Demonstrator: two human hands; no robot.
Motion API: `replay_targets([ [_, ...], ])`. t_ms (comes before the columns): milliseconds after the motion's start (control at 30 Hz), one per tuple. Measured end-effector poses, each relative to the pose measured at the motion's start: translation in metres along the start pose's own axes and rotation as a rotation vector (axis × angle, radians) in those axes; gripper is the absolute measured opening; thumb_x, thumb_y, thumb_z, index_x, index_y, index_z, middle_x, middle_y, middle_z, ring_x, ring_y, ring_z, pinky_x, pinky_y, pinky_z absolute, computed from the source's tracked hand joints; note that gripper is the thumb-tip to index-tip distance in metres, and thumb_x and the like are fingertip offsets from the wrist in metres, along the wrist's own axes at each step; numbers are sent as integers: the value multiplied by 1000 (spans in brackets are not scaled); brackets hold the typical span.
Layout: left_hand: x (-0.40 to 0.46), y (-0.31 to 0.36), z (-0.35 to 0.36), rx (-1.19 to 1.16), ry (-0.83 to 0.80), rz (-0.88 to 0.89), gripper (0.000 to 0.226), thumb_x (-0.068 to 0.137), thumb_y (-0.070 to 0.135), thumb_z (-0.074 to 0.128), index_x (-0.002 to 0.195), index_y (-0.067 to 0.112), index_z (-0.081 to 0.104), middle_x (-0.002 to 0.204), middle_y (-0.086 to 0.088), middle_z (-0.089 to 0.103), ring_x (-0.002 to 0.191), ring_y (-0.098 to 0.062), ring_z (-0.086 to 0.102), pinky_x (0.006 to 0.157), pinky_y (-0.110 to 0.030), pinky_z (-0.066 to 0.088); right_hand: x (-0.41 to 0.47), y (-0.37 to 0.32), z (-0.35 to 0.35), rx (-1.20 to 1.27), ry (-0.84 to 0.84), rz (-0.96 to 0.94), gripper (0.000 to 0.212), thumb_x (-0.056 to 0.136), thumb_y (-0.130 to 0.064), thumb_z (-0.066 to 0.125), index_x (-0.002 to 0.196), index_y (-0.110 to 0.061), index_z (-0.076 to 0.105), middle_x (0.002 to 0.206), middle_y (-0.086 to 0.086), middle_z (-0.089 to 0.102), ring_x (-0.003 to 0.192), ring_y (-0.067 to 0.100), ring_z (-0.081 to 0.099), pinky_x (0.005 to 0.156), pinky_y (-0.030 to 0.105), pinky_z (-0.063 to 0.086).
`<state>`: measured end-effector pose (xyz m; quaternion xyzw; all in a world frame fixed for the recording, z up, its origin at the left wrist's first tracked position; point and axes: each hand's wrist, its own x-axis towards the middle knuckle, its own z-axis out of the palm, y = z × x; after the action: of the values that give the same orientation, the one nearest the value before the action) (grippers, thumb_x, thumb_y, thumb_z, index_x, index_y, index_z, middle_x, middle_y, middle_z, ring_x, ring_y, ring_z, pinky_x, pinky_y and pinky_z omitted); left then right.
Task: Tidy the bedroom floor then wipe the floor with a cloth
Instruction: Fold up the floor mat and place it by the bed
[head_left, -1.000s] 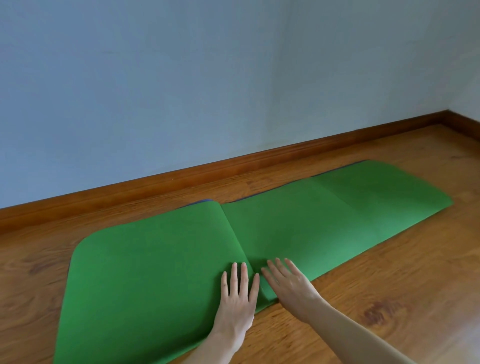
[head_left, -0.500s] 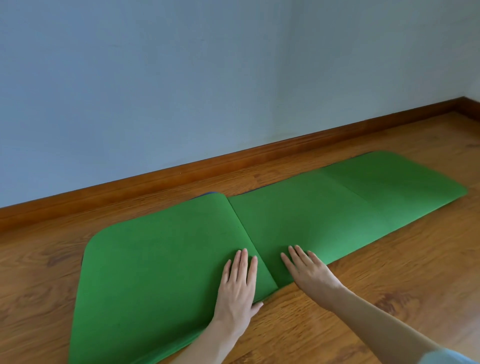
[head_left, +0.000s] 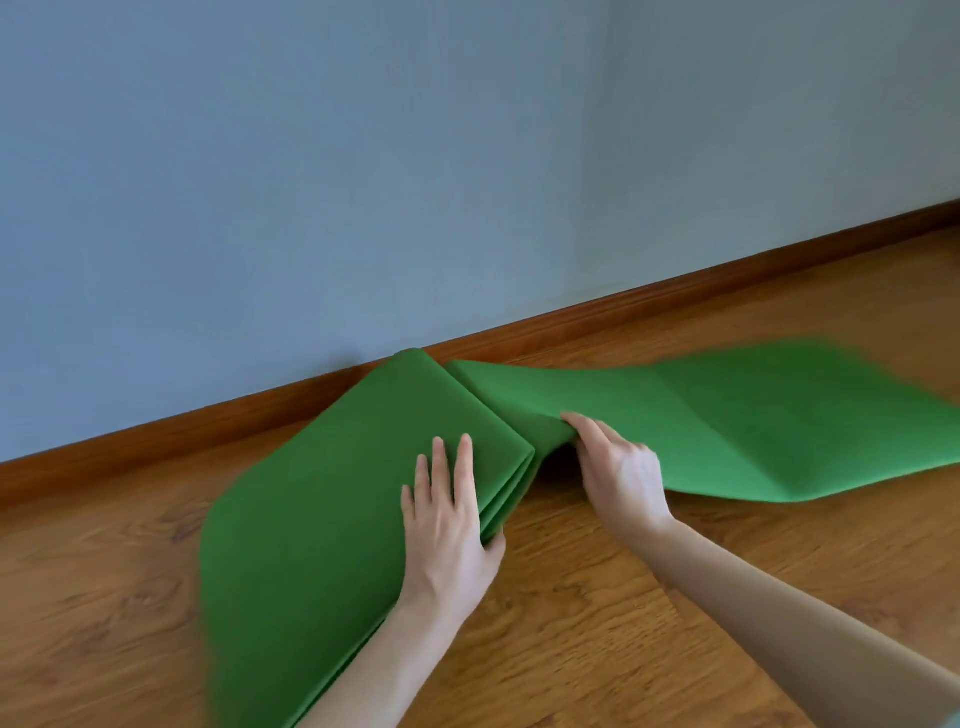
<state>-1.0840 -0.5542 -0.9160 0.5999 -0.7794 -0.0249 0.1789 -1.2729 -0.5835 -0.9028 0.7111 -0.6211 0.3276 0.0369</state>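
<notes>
A green folding mat (head_left: 727, 415) lies on the wooden floor (head_left: 597, 597) along the wall. Its left part is folded into a stack of several layers. My left hand (head_left: 447, 519) lies flat on top of that stack near its right edge, with the thumb hooked under the layers. My right hand (head_left: 613, 462) grips the mat's near edge just right of the fold and lifts it off the floor. The rest of the mat stretches to the right, bent upward and blurred. No cloth is in view.
A pale blue wall (head_left: 363, 182) with a brown wooden skirting board (head_left: 675, 296) runs behind the mat. Bare wooden floor shows in front of the mat and to its left.
My hands were lying flat on the mat beside the fold. My right hand has now taken hold of the mat's near edge and raised it, and the mat has shifted and buckled.
</notes>
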Motion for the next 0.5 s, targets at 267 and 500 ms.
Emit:
replay_targets([
  [267, 5, -29, -63, -535, 345, -111, 94, 78, 4, 70, 142, 35, 10, 148, -3, 38, 134, -18, 40, 108, -26, 32, 38, -89, -27, 276, 151, -93, 30, 88, -9, 51, 114, -6, 65, 92, 6, 73, 69, 22, 69, 56, 30, 55],
  [500, 9, -23, -130, -870, 611, -160, 72, 80, 13, 58, 144, 27, 28, 136, 7, 51, 123, -1, 48, 98, -12, 39, 65, -164, -51, 578, 226, -205, 37, 93, -24, 41, 119, -8, 62, 89, 0, 71, 69, 2, 58, 64, 10, 43],
])
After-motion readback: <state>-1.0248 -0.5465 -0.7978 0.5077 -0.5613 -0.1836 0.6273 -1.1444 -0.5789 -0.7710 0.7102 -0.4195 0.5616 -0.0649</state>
